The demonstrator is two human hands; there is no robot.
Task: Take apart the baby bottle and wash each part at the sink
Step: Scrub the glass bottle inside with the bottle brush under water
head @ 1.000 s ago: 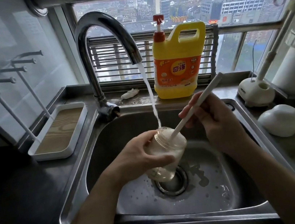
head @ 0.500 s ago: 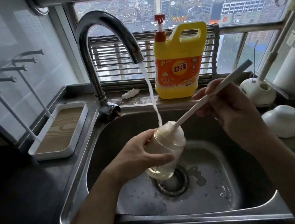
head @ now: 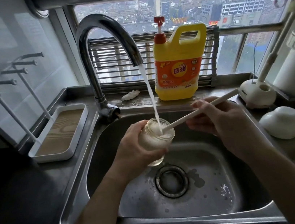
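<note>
One bare bottle (head: 156, 139) is held tilted over the sink (head: 225, 158), just above the one round drain (head: 171, 181). The person's left grip (head: 134, 147) is wrapped round its body from the left. One white brush (head: 199, 110) goes into the bottle's mouth, its head hidden inside, and the right grip (head: 225, 119) is closed round the long handle. A single stream of water (head: 150, 96) runs from the one tap (head: 103, 32) into that mouth.

On the ledge behind stands one yellow detergent jug (head: 180, 65) with a red pump. Its orange label reads "KEON" and 奇强, and the smaller print is too fine to read. A white scrap (head: 130, 95) lies to the left of it.

On the counter to the left sits one white drying tray (head: 63, 156), with what I count as five knobbed pegs. To the right are one white stand (head: 258, 94), its lettering blurred, and one white domed piece (head: 280, 121) near it.
</note>
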